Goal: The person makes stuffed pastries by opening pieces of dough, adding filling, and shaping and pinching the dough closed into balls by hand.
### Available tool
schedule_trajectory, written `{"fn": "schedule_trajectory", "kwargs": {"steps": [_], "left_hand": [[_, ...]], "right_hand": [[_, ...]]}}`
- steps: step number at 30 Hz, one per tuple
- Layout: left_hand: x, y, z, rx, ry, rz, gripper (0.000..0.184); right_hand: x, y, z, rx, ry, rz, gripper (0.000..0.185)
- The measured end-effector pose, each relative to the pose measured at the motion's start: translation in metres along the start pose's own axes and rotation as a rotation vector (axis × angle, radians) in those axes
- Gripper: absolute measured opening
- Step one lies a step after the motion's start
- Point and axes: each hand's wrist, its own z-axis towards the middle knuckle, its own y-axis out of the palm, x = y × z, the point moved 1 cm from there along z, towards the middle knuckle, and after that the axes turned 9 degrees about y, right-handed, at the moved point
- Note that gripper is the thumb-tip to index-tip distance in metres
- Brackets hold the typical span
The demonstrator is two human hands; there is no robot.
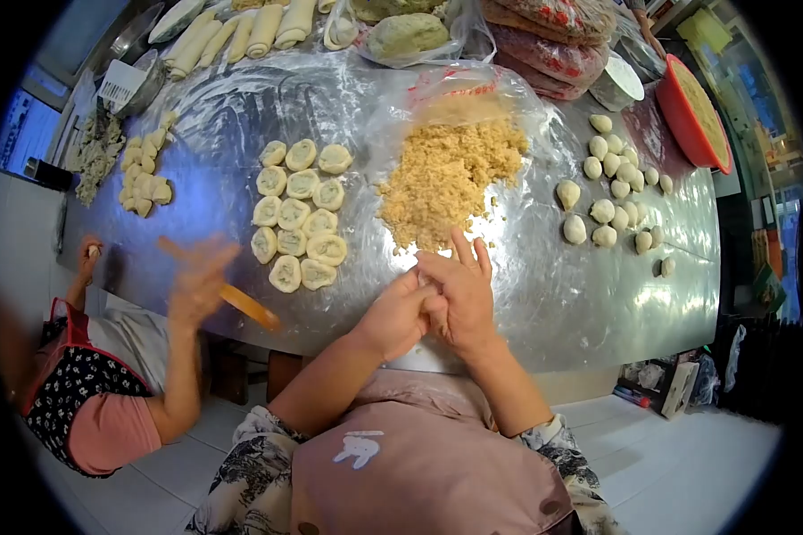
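My left hand [394, 316] and my right hand [468, 303] meet above the near edge of the metal table, fingers pressed together. Whatever lies between them is hidden by the fingers. Two fingers of the right hand stretch forward toward a heap of crumbly yellow filling [455, 174], which spills from a clear plastic bag [473, 85]. To the left, flattened dough rounds [302, 185] with dented middles lie in rows. Several closed dough balls [574, 229] sit on the right side of the table.
A co-worker's hand [201, 281] at the left holds a wooden rolling pin [250, 308], blurred by motion. Cut dough pieces [144, 189] lie beyond it. Dough rolls [263, 31] and bagged greenish dough [408, 36] line the back; a red basin [691, 116] stands at right.
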Motion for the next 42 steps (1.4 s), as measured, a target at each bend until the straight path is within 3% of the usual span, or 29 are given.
{"fn": "schedule_trajectory", "kwargs": {"steps": [3, 6, 10, 13, 16, 19, 20, 23, 24, 27, 30, 33, 34, 37, 38, 41, 42], "left_hand": [[0.008, 0.025, -0.005, -0.030, 0.074, -0.322, 0.035], [-0.001, 0.016, -0.003, -0.122, 0.199, -0.067, 0.036], [0.000, 0.014, 0.001, -0.094, 0.221, 0.044, 0.039], [0.007, 0.034, -0.004, 0.006, 0.300, 0.036, 0.038], [0.006, 0.048, -0.009, 0.035, 0.566, 0.292, 0.038], [0.010, 0.033, -0.010, 0.024, 0.703, 0.670, 0.033], [0.007, 0.031, -0.008, 0.098, 0.750, 0.613, 0.026], [0.020, 0.024, -0.009, 0.110, 0.935, 1.028, 0.022], [0.021, 0.029, -0.011, 0.125, 0.922, 1.058, 0.033], [0.023, 0.024, -0.011, 0.034, 0.971, 1.226, 0.067], [0.022, 0.030, -0.012, 0.017, 0.920, 1.165, 0.085], [0.017, 0.035, -0.003, 0.127, 0.838, 0.657, 0.098], [0.026, 0.040, -0.006, 0.139, 0.711, 0.626, 0.094], [0.016, 0.023, 0.009, -0.079, 0.493, 0.553, 0.088], [0.013, 0.023, 0.007, -0.124, 0.490, 0.526, 0.083], [-0.001, 0.022, -0.003, -0.130, 0.316, 0.445, 0.080], [-0.001, 0.026, -0.005, -0.120, 0.393, 0.638, 0.077]], "right_hand": [[-0.005, -0.003, 0.001, 0.125, 0.060, 0.088, 0.040], [-0.017, -0.002, 0.000, 0.220, 0.016, 0.022, 0.033], [-0.019, 0.006, 0.004, 0.340, -0.080, 0.040, 0.022], [-0.014, 0.006, 0.008, 0.342, 0.065, 0.218, 0.026], [-0.018, 0.002, 0.012, 0.305, 0.535, 0.850, 0.040], [-0.042, -0.003, 0.021, 0.283, 0.683, 1.073, 0.054], [-0.027, 0.004, 0.011, 0.058, 0.639, 1.102, 0.062], [-0.039, 0.012, 0.004, 0.031, 0.583, 0.966, 0.067], [-0.042, 0.020, 0.002, 0.144, 0.617, 1.004, 0.063], [-0.041, 0.009, 0.001, -0.080, 0.730, 1.003, 0.049], [-0.031, 0.006, 0.001, -0.009, 0.772, 0.891, 0.038], [-0.026, -0.007, 0.005, 0.074, 0.621, 0.835, 0.030], [-0.028, -0.019, 0.008, -0.006, 0.676, 0.595, 0.028], [-0.036, -0.001, 0.008, 0.076, 0.246, 0.376, 0.038], [-0.030, 0.000, 0.006, -0.048, 0.173, 0.365, 0.045], [0.003, 0.005, 0.028, 0.131, 0.447, 0.354, 0.045], [0.016, 0.004, 0.039, 0.152, 0.334, -0.027, 0.048]]}}
